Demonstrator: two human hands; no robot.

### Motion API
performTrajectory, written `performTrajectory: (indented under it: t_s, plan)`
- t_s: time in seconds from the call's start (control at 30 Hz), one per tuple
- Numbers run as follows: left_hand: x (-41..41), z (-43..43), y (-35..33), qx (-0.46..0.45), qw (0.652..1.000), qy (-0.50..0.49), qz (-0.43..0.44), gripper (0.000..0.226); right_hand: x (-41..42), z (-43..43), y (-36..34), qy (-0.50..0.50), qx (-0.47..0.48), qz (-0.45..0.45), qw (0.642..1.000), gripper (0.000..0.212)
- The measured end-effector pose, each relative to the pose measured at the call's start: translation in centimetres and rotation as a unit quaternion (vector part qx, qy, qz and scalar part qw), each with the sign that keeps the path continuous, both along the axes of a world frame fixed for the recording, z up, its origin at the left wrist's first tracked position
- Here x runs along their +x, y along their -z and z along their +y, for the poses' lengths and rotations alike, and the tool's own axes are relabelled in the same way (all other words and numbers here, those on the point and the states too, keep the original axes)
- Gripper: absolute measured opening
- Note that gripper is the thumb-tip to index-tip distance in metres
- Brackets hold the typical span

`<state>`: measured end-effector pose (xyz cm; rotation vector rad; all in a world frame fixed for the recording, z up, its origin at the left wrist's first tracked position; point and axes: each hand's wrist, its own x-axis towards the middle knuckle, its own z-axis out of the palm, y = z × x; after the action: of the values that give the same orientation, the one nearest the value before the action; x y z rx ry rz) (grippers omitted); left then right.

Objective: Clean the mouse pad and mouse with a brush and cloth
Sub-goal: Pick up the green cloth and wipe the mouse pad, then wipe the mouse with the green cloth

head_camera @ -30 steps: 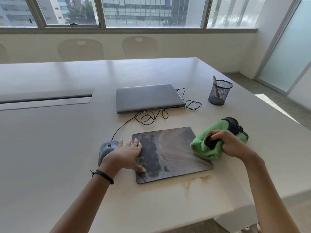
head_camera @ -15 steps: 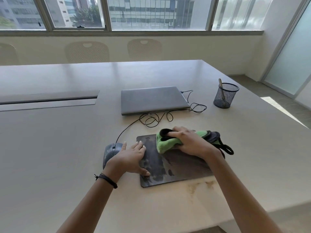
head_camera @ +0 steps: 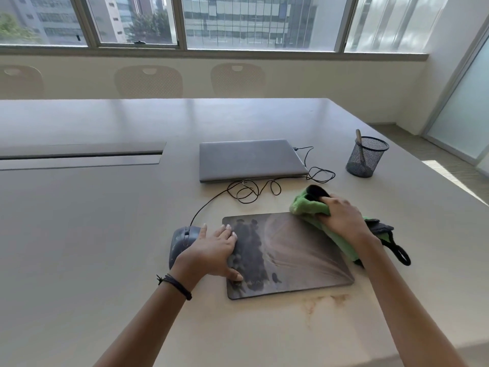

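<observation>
green cloth [head_camera: 309,206] on the mouse pad [head_camera: 291,255], pale surface [head_camera: 105,260] under big windows [head_camera: 251,22]
the beige surface carries a rusty stain [head_camera: 325,303] in front, a closed grey laptop [head_camera: 248,160] and mesh cup [head_camera: 366,157] behind. faint lettering on the dark, smoky-printed mouse pad is unreadable. my left hand [head_camera: 211,250] lies flat, fingers straight, on its left edge beside the mouse [head_camera: 182,239]; my right hand [head_camera: 341,218] has its fingers curled round the green cloth at its far right corner.
</observation>
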<state>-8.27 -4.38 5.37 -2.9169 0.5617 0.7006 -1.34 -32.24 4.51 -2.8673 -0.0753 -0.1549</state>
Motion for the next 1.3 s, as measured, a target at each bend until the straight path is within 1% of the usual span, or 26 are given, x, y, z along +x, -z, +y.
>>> performTrajectory:
  t_s: [0.1, 0.2, 0.3, 0.33, 0.37, 0.43, 0.47, 0.53, 0.63, 0.7, 0.8, 0.97, 1.03, 1.13, 1.23, 1.3]
  plan:
    - [0.1, 0.1, 0.1, -0.005, 1.000, 0.003, -0.007, 0.098, 0.1, -1.3, -0.4, 0.073, -0.006, 0.011, 0.997, 0.025]
    - [0.1, 0.5, 0.1, -0.024, 0.999, 0.011, -0.029, 0.093, 0.3, -1.8, -1.1, 0.106, 0.020, 0.020, 0.994, 0.024]
    - [0.4, 1.5, 0.2, -0.093, 0.993, 0.016, -0.067, 0.083, 0.0, -1.5, -1.9, 0.130, 0.033, -0.016, 0.991, 0.025]
    - [0.4, 2.1, 0.4, -0.123, 0.989, 0.015, -0.081, 0.084, -0.2, -1.2, -2.3, 0.132, 0.037, -0.030, 0.990, 0.025]
    - [0.4, 2.6, 0.5, -0.155, 0.983, 0.016, -0.101, 0.090, -0.5, -0.8, -2.7, 0.131, 0.042, -0.043, 0.990, 0.025]
    - [0.3, 3.9, 0.8, -0.218, 0.965, 0.005, -0.146, 0.109, -1.1, 0.2, -3.7, 0.116, 0.044, -0.068, 0.990, 0.024]
    - [0.2, 4.8, 0.9, -0.242, 0.957, -0.009, -0.162, 0.112, -1.4, 0.8, -4.3, 0.102, 0.045, -0.082, 0.990, 0.024]
    - [-0.1, 6.5, 1.1, -0.287, 0.941, -0.040, -0.176, 0.106, -2.0, 2.3, -5.2, 0.065, 0.052, -0.109, 0.990, 0.025]
    - [-1.2, 8.6, 1.2, -0.329, 0.928, -0.084, -0.155, 0.103, -2.6, 5.0, -6.3, -0.010, 0.067, -0.128, 0.989, 0.037]
    - [-2.0, 9.5, 1.6, -0.336, 0.927, -0.107, -0.131, 0.106, -2.9, 7.1, -6.7, -0.055, 0.072, -0.126, 0.988, 0.042]
    - [-3.0, 10.4, 2.7, -0.341, 0.926, -0.127, -0.103, 0.114, -2.8, 10.4, -6.6, -0.118, 0.079, -0.119, 0.983, 0.040]
    - [-4.0, 11.3, 3.7, -0.325, 0.930, -0.148, -0.085, 0.126, -2.5, 14.8, -5.8, -0.212, 0.063, -0.102, 0.970, 0.041]
    - [-4.3, 11.7, 4.0, -0.310, 0.934, -0.151, -0.090, 0.128, -2.3, 16.4, -5.5, -0.238, 0.059, -0.097, 0.965, 0.039]
    - [-4.5, 11.9, 4.6, -0.270, 0.944, -0.149, -0.120, 0.135, -1.8, 18.9, -5.0, -0.257, 0.033, -0.109, 0.960, 0.037]
    - [-4.5, 11.6, 4.8, -0.242, 0.948, -0.147, -0.148, 0.144, -1.6, 21.2, -4.8, -0.286, 0.004, -0.100, 0.953, 0.039]
    - [-4.5, 11.3, 4.7, -0.228, 0.950, -0.146, -0.156, 0.144, -1.6, 22.7, -4.9, -0.303, -0.030, -0.092, 0.948, 0.042]
